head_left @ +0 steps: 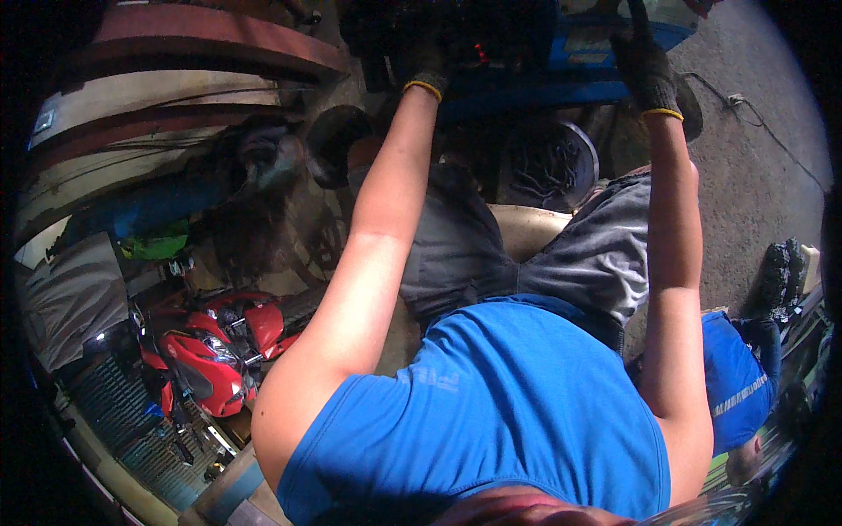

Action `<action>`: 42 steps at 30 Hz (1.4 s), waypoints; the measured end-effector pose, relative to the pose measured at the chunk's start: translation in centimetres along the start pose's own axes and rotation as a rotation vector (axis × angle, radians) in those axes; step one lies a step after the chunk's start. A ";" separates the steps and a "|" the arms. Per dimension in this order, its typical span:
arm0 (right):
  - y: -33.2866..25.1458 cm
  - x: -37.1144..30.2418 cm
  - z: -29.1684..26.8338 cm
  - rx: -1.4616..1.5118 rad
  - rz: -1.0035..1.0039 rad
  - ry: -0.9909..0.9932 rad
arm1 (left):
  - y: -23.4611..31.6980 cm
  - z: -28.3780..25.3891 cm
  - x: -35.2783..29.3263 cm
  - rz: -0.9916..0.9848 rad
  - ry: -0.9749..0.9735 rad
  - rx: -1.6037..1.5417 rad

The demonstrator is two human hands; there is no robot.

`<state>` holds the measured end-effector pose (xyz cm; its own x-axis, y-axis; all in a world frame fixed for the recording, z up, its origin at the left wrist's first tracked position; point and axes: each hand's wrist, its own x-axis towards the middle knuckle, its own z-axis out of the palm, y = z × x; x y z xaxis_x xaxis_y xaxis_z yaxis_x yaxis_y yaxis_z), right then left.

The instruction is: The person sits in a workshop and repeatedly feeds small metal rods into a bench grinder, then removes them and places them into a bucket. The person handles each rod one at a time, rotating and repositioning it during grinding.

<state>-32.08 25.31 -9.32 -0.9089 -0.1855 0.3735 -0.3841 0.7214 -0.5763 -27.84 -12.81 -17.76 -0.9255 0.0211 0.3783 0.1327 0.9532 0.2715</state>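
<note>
My left hand, in a dark glove with a yellow cuff, reaches into the deep shadow of a dark machine at the top; its fingers and anything in them are lost in the dark. To the right, my right hand wears a matching glove and is closed around a dark upright lever beside the machine's blue side. A small red light glows on the machine between my hands. Between my knees and the machine stands a round metal bucket holding several dark curved metal pieces.
A pale seat shows between my legs. Reddish beams lie at the upper left, a red motorcycle at the lower left. Along the concrete floor at right runs a cable. Behind me at right is another person in a blue shirt.
</note>
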 end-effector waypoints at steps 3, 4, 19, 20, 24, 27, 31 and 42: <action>-1.3 0.0 -0.5 -0.009 0.052 -0.012 | -0.3 0.2 0.0 -0.002 -0.018 -0.057; -1.6 0.1 -0.7 -0.030 0.109 -0.052 | -0.4 0.2 0.0 -0.012 -0.034 -0.144; -2.0 0.1 -1.1 -0.049 0.180 -0.087 | 0.2 -0.6 -0.1 -0.015 -0.007 -0.110; -2.0 0.1 -1.0 -0.044 0.165 -0.078 | 0.2 -0.7 -0.1 -0.016 0.003 -0.096; -1.0 0.3 -0.9 -0.124 0.152 -0.175 | 1.0 -0.8 0.1 -0.008 0.101 -0.091; -1.8 0.4 -0.9 -0.030 0.131 -0.069 | 0.5 -0.7 -0.1 -0.010 0.142 -0.062; -2.1 0.3 -1.0 -0.053 0.184 -0.115 | 0.6 -0.1 -0.6 -0.248 0.087 -0.808; -2.7 0.2 -1.4 -0.047 0.177 -0.116 | 3.4 -1.0 -1.1 -0.416 0.235 -1.244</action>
<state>-31.02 24.28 -6.70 -0.9752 -0.1265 0.1818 -0.2111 0.7795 -0.5898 -25.97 -9.89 -16.37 -0.9097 -0.3744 0.1794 0.2070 -0.0345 0.9777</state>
